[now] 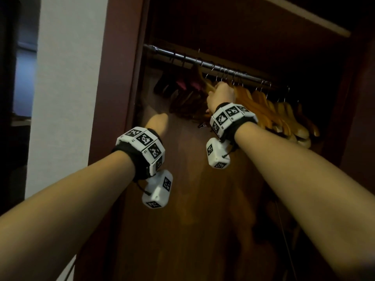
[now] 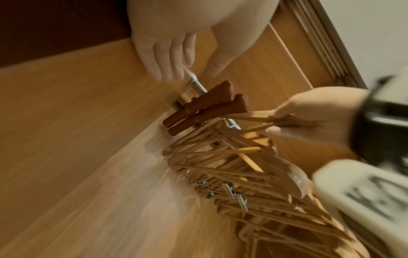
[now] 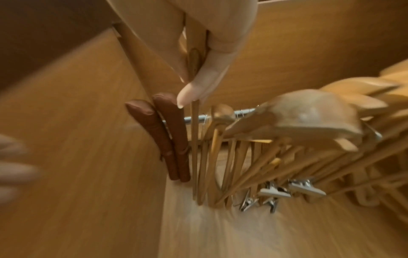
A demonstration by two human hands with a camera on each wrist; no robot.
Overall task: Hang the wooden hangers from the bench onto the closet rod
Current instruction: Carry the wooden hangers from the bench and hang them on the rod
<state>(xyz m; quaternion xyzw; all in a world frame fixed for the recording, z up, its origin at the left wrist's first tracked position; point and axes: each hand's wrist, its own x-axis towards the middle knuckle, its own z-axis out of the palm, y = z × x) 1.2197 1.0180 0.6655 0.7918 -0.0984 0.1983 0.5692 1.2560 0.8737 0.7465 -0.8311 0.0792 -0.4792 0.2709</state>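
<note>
Many hangers [image 1: 269,110] crowd the closet [image 1: 223,27] rod [image 1: 203,62], where I see my right hand [image 1: 221,96] pinching one hanger [image 3: 195,57] below it, my left hand [image 2: 167,45] relaxed, empty, fingers straight.

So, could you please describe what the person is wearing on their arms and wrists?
Both forearms are bare, with no sleeves. Each wrist carries a black strap ringed with white blocks printed with black square-code markers: the left band, the right band. A white marker-printed box hangs beneath each, left and right, with thin black cords.
</note>
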